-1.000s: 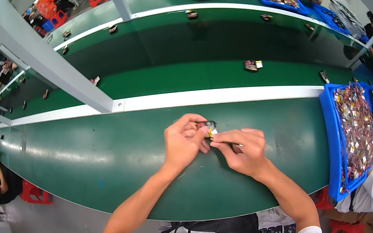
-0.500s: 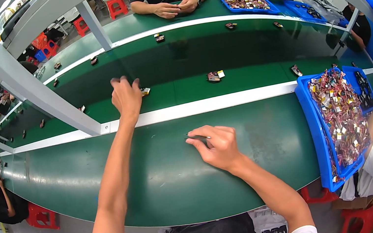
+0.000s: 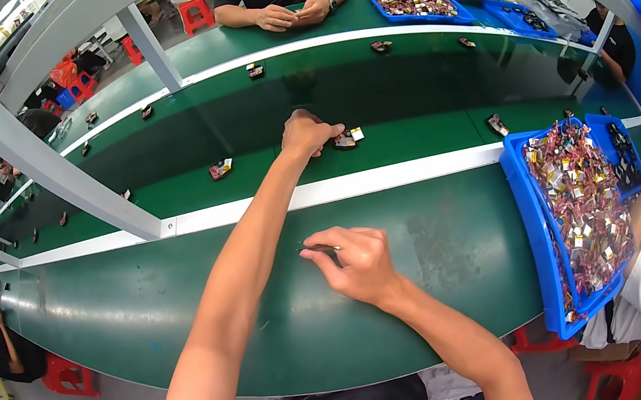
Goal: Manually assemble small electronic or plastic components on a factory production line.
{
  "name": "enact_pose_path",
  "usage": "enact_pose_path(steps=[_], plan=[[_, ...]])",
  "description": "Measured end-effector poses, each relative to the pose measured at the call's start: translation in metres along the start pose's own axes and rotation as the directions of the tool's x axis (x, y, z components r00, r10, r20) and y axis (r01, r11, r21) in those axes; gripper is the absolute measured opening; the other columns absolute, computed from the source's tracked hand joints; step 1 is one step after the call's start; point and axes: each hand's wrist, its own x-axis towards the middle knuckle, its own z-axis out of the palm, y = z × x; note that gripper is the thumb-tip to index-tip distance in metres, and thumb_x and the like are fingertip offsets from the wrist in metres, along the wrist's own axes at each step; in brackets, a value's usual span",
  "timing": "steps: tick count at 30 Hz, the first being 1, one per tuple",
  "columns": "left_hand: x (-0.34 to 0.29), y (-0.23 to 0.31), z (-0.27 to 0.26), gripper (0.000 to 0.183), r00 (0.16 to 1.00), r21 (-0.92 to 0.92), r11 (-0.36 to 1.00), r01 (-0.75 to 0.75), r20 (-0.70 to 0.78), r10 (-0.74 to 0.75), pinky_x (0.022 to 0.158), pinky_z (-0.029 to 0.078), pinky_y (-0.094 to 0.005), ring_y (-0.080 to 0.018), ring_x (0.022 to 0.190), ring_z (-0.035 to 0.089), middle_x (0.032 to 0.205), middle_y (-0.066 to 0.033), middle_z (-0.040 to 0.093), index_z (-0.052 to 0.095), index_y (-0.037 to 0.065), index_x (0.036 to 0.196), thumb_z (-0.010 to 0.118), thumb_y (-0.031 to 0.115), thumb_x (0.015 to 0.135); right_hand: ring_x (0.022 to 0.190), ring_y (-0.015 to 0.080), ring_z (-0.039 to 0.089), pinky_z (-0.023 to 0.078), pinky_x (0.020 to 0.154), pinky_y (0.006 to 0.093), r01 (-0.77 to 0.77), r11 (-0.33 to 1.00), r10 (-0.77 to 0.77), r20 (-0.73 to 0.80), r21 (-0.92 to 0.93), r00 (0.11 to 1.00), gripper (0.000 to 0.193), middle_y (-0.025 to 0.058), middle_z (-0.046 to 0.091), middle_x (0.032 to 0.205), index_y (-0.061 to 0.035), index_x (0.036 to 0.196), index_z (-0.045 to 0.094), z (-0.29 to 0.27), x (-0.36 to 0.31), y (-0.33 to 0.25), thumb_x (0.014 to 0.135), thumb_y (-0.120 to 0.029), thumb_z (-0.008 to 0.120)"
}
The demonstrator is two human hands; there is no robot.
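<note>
Head view: left hand [image 3: 307, 132] at part [image 3: 346, 141], grasp unclear; right hand [image 3: 363, 261] grips thin tool [image 3: 319, 247]; loose pinch could drop part

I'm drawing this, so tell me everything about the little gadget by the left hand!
The little gadget is dark, with reddish bits and a white piece at its right. It lies on the green surface beyond the white rail. The left hand is at its left side; I can't tell if they touch. Its material is unclear.

Left hand [image 3: 308, 132] stretched forward; right hand [image 3: 359, 262] nearer body, fingers [image 3: 319, 240] pinched.
</note>
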Motion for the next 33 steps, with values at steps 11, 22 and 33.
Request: enact_pose_path(steps=[11,22,33], plan=[[0.004,-0.016,0.009,0.032,0.992,0.157,0.987,-0.023,-0.117,0.041,0.083,0.056,-0.0402,-0.0297,0.092,0.072,0.094,-0.0137,0.075,0.076,0.006,0.086,0.086,0.035,0.076,0.052,0.0234,0.063,0.048,0.049,0.0325,0.049,0.999,-0.049,0.032,0.016,0.998,0.014,0.0041,0.072,0.076,-0.0059,0.084,0.069,0.003,-0.001,-0.003,0.076,-0.005,0.081],[-0.089,-0.034,-0.048,0.016,0.971,-0.366,0.899,-0.238,-0.107,0.213,0.038,0.035,-0.0230,-0.0073,0.046,0.053,0.071,-0.0052,0.068,0.063,-0.001,0.093,0.067,0.015,0.096,0.041,0.0123,0.050,0.039,0.042,0.0280,-0.204,0.973,0.197,0.070,0.112,0.978,0.014,0.0048,0.073,0.075,-0.0034,0.085,0.071,0.002,-0.001,-0.011,0.077,-0.006,0.083],[-0.218,-0.105,-0.049,0.013,0.945,-0.587,0.758,-0.284,-0.303,0.119,0.043,0.040,-0.0212,-0.0052,0.049,0.054,0.073,-0.0050,0.067,0.068,-0.005,0.099,0.069,0.007,0.095,0.055,-0.0010,0.047,0.035,0.049,0.0168,-0.499,0.717,0.504,0.132,0.487,0.854,0.012,-0.0012,0.066,0.074,0.0029,0.094,0.070,0.000,0.002,-0.017,0.084,0.005,0.077]])
